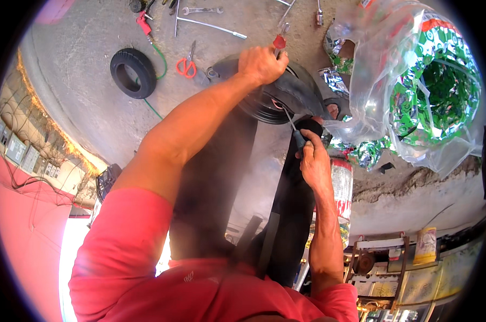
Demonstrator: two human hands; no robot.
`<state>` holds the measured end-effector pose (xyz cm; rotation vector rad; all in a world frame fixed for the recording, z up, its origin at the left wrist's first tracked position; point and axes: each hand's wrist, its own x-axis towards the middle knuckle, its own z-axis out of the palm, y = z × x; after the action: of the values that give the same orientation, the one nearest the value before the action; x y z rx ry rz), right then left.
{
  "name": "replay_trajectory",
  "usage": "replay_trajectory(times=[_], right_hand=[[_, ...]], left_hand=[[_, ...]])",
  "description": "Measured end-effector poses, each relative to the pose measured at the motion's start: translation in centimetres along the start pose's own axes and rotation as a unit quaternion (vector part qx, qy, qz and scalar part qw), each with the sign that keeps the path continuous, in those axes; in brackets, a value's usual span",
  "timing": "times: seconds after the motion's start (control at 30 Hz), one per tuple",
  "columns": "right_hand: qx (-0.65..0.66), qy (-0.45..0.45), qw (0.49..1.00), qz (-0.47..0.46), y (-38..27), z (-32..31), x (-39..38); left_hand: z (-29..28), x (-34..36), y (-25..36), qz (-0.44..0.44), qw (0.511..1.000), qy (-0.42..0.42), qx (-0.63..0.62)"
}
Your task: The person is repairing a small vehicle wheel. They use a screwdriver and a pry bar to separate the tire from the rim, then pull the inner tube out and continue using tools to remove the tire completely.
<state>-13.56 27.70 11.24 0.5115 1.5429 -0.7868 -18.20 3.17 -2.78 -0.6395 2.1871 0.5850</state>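
Between my legs, a black tyre (303, 86) lies on a dark ringed wheel rim (261, 110). My left hand (260, 65) is closed in a fist at the tyre's far left side. A red-handled tool (279, 43) sticks out of that fist; its lower end is hidden, so I cannot tell its kind. In my right hand (313, 161) is a screwdriver (298, 138) with a dark grey handle. Its thin shaft slants up and left toward the near edge of the tyre, where the tip meets the gap by the rim.
A smaller tyre (133, 73) lies at the left beside a green hose with a red air gun (143, 24). Orange-handled scissors (186, 66), a spanner (202, 10) and a metal bar tool (213, 28) lie beyond. Clear plastic wrap with a green shiny roll (436, 91) stands at the right.
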Motion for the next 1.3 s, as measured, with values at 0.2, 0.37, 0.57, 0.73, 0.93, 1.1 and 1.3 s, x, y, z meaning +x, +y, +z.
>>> replay_trajectory(times=[0.2,0.37,0.57,0.73,0.93,1.1,1.3], right_hand=[[-0.069,0.019,0.994,-0.084,0.3,1.9,-1.7],[-0.027,0.062,0.996,-0.051,1.4,3.2,-2.8],[-0.21,0.091,0.97,-0.084,-0.8,2.1,-1.6],[-0.204,0.1,0.971,-0.068,-0.2,4.0,-0.9],[-0.07,0.206,0.973,-0.076,3.4,10.0,-0.6],[-0.023,0.243,0.966,-0.085,5.0,11.2,1.0],[-0.009,0.278,0.954,-0.117,8.1,13.4,2.9]], left_hand=[[0.6,0.6,0.0,0.012,1.0,0.019,-0.01],[0.7,0.6,-0.1,0.01,1.0,0.013,-0.016],[1.3,0.2,-0.2,0.029,0.999,0.031,-0.005],[0.8,-0.1,0.3,0.018,1.0,0.016,-0.004],[1.0,0.3,0.9,0.01,1.0,-0.008,0.011],[0.8,1.6,1.6,0.011,1.0,-0.009,-0.027],[1.4,1.3,1.1,0.04,0.998,0.027,-0.036]])
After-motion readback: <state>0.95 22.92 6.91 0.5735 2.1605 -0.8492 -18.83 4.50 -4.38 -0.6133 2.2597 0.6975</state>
